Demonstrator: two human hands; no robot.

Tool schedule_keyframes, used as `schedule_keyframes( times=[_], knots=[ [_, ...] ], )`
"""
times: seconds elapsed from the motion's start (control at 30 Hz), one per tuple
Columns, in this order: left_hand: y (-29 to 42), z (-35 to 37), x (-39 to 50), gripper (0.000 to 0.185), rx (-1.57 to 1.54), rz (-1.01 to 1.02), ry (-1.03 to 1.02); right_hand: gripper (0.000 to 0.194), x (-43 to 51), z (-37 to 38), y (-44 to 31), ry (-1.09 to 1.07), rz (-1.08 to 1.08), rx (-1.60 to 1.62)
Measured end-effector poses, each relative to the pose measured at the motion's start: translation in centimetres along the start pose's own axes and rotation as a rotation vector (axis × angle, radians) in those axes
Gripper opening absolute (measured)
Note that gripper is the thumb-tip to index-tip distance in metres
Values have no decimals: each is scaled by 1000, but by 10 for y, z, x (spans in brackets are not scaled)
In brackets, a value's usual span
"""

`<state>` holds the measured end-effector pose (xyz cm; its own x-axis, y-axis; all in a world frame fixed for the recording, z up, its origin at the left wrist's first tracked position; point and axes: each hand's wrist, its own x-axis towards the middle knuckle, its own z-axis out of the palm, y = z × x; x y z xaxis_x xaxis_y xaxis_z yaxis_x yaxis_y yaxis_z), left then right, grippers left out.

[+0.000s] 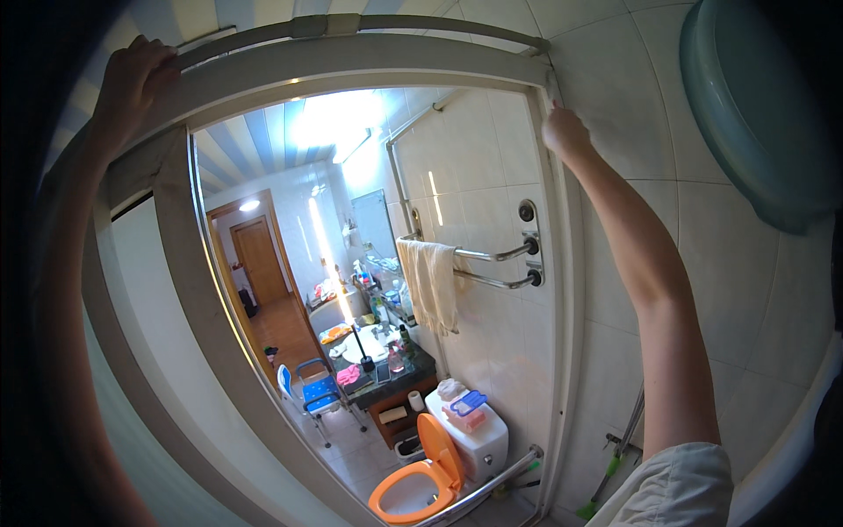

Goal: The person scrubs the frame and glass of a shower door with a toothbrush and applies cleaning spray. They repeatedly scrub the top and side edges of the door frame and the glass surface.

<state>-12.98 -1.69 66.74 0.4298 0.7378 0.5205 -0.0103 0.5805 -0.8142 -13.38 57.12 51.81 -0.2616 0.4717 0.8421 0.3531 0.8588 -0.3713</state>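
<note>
My left hand (pixel 139 76) is raised at the upper left, its fingers curled over the rail (pixel 257 41) that runs along the top of a sliding-door frame (pixel 421 56). My right hand (pixel 568 132) is up at the frame's upper right corner, blurred, beside the upright door jamb (pixel 556 217). Its fingers are bent, and whether they hold something small cannot be made out. The sliding door panel (pixel 178 263) stands at the left, below my left arm.
A pale green basin (pixel 744 118) hangs at the upper right. Through the doorway are a towel (pixel 428 283) on a metal rack, a toilet with an orange seat (pixel 402 491), a cluttered washbasin counter (pixel 375 390) and a blue-seated chair (pixel 319 390). A metal bar (pixel 484 491) crosses low.
</note>
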Motion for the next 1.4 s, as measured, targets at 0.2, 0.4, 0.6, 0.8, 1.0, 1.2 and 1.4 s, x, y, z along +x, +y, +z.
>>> schedule_keyframes(
  times=[0.2, 0.4, 0.6, 0.8, 1.0, 1.2, 1.4],
  knots=[
    [-4, 1, -5, 19, -28, -37, 10, 27, 11, -13, 5, 125, -70, -14],
    [5, -9, 6, 16, 14, -50, -43, 31, -34, -2, -52, 219, -266, 58],
    [4, -2, 6, 20, 34, -132, -60, 27, -86, -28, -158, 109, -264, 122],
    [19, -16, 15, 20, 66, -135, 12, 34, -71, -52, -132, 124, -240, 32],
    [19, -7, 5, 21, 146, -210, -51, 24, -142, -78, -250, 14, -293, 128],
    [30, -23, 12, 22, 104, -289, -62, 25, -106, -64, -181, 47, -125, 66],
    [28, -14, 5, 22, 139, -317, -95, 24, -160, -103, -280, 39, -340, 72]
  ],
)
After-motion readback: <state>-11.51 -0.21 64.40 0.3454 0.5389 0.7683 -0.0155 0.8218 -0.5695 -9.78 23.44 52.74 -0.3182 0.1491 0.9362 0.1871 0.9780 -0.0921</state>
